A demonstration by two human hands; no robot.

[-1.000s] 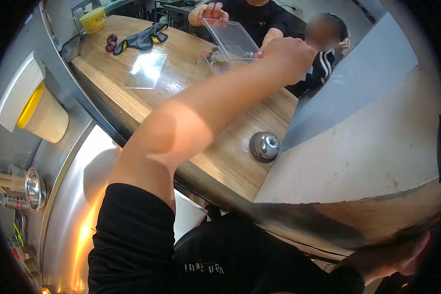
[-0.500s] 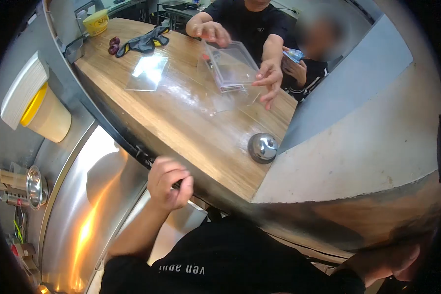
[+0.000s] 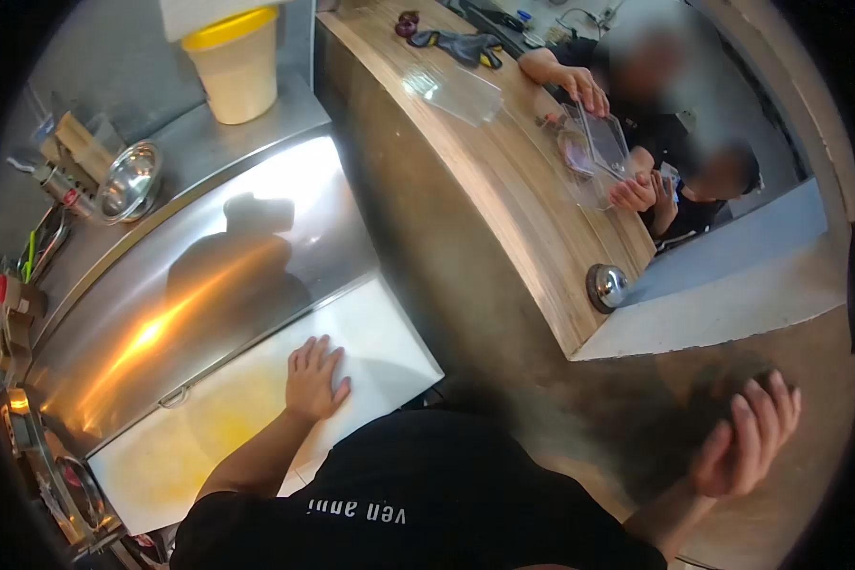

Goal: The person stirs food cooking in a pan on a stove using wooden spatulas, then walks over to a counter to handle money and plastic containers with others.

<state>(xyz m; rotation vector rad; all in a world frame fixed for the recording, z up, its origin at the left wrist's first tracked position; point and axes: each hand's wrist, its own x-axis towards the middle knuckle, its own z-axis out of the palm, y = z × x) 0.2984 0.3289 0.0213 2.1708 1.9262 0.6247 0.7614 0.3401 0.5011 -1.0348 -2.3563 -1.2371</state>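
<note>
My left hand [image 3: 315, 382] lies with fingers spread on a long white cutting board [image 3: 380, 328], which has yellow stains. It holds nothing. On the other side my right hand [image 3: 752, 439] is raised in the air near the wall, fingers loosely curved and apart, with nothing visible in it. Behind the board stands a shiny steel lid or panel [image 3: 247, 256] that reflects my outline and a warm light.
Across a wooden counter [image 3: 503, 180], a co-worker's hands hold a clear plastic box [image 3: 606, 147]; another person sits beside them. A call bell [image 3: 606, 287], grey gloves [image 3: 456, 45], red onions [image 3: 407, 24] and a clear sheet [image 3: 461, 95] lie there. Left: yellow-rimmed bucket [image 3: 242, 81], steel bowl [image 3: 129, 182].
My view has swung left towards the steel panel. My left hand, earlier curled near the counter edge, now rests spread on the board. My right hand has come up into fuller view.
</note>
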